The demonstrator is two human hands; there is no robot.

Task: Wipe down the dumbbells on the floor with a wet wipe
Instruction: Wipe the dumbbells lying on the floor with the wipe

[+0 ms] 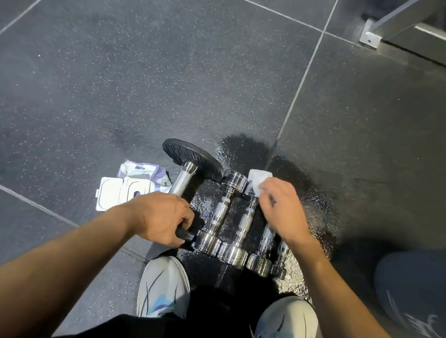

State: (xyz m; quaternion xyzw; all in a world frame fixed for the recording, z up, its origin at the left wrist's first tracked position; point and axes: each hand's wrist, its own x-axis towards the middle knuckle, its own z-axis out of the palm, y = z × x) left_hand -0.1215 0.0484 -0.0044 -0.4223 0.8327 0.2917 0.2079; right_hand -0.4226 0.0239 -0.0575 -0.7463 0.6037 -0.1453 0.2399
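Note:
A large dumbbell [187,171] with black plate ends lies tilted on the dark floor. My left hand [159,217] grips the near end of its knurled handle. To its right, several small chrome dumbbells [219,216] lie side by side on a wet patch. My right hand [284,211] holds a folded white wet wipe [258,179] over the far ends of the right-hand chrome dumbbells. It hides part of two of them.
An open pack of wet wipes [124,190] lies on the floor left of the big dumbbell. My two white shoes [164,287] stand just below the dumbbells. A metal frame foot [371,37] sits at the top right. A dark cloth shape [420,291] lies at the right edge.

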